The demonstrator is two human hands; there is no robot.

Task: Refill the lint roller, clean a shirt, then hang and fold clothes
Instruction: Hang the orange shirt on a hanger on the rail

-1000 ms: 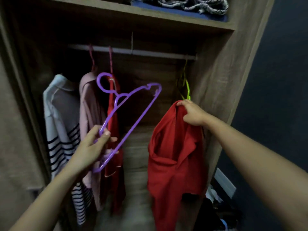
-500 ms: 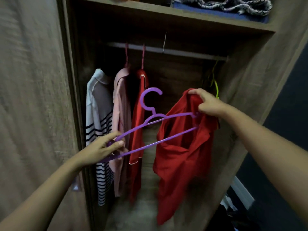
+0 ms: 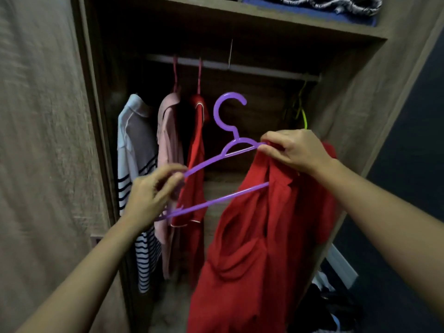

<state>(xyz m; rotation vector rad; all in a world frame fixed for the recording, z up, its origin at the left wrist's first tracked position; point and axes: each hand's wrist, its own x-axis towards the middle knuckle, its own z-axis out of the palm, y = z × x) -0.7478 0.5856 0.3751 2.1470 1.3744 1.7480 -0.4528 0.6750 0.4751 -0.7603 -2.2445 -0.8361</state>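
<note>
A purple plastic hanger is held level in front of the open wardrobe, hook pointing up. My left hand grips its left end. My right hand pinches the collar of a red shirt at the hanger's right shoulder. The hanger's right arm and the right end of its lower bar disappear inside the shirt, which hangs down loosely below my right hand.
The wardrobe rail carries a striped white shirt, a pink shirt and a red garment on the left, and a yellow-green hanger at the right end. Folded fabric lies on the top shelf. The wardrobe door stands at left.
The hanger has turned from tilted to level with its hook upward, and its right end has gone into the red shirt's collar. My right hand has shifted on the collar.
</note>
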